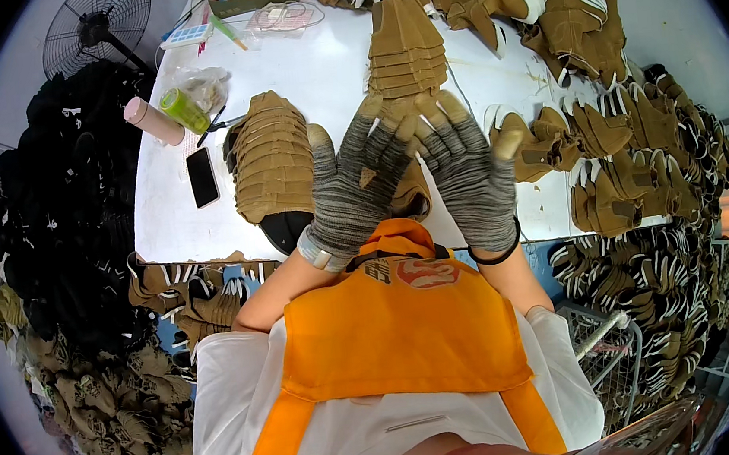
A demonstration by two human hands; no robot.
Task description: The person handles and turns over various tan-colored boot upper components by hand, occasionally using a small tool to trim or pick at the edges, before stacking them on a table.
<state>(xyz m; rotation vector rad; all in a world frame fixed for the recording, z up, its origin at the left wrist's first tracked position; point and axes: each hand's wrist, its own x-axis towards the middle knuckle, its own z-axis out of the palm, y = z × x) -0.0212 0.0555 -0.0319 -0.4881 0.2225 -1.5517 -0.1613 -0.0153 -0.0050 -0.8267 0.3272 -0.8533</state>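
Both my hands wear grey striped knit gloves with tan fingertips. My left hand (354,185) lies palm down with fingers stretched out and thumb apart. My right hand (469,175) is held the same way, fingers spread and thumb out to the side. Their fingertips come together over the near end of an overlapping row of brown shoe uppers (406,55). A brown upper (415,195) shows partly between the two hands; the rest is hidden beneath them. Left of my left hand lies another overlapping stack of brown uppers (272,159), with a black part at its near end.
On the white table (329,66) lie a phone (202,177), a pink bottle (154,122) and a green cup (185,111). Brown uppers with white edges (615,162) crowd the right side. Dark piles (77,209) flank the table's left; a wire cart (605,354) stands at my right.
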